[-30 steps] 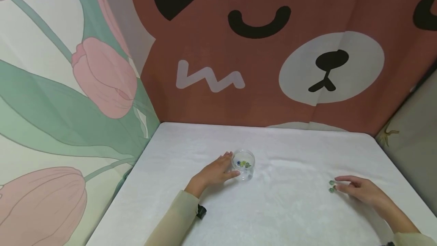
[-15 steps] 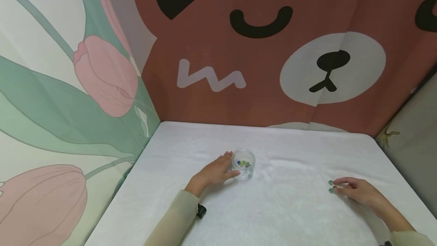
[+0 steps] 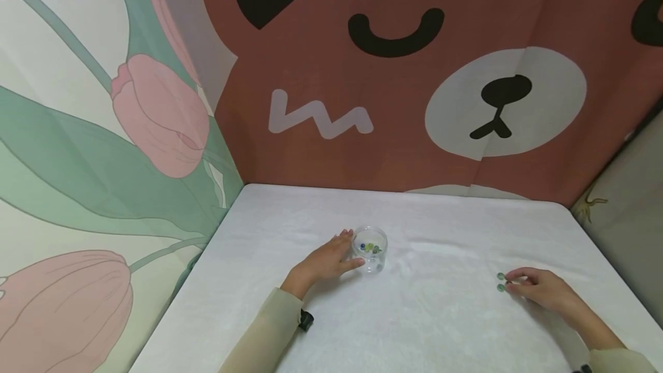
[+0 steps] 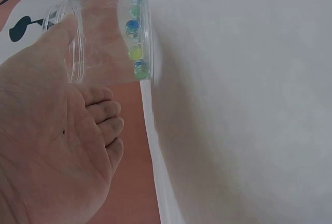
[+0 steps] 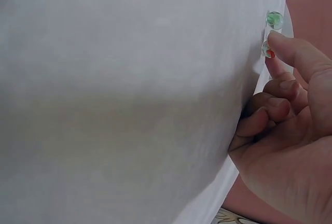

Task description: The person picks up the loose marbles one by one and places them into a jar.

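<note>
A clear plastic jar (image 3: 370,258) with several colored glass marbles (image 4: 134,53) on its bottom stands on the white table. My left hand (image 3: 326,259) holds the jar from the left, its thumb across the near side close to the rim and its fingers along the left side. Far to the right, my right hand (image 3: 544,289) pinches a clear marble with a red swirl (image 5: 267,51) between thumb and index finger, low over the cloth. Two green marbles (image 3: 500,288) lie just left of those fingertips. The other right fingers (image 5: 270,102) are curled in.
White cloth covers the table (image 3: 414,327). Behind it hangs a brown bear-print curtain (image 3: 393,154), and a tulip-print curtain (image 3: 155,120) closes off the left side. A beige curtain (image 3: 627,217) is at the right edge.
The right thumb and index finger have closed on the red-swirled marble, and the hand has shifted slightly left. Both green marbles have edged left a little. The left hand and jar stay in place.
</note>
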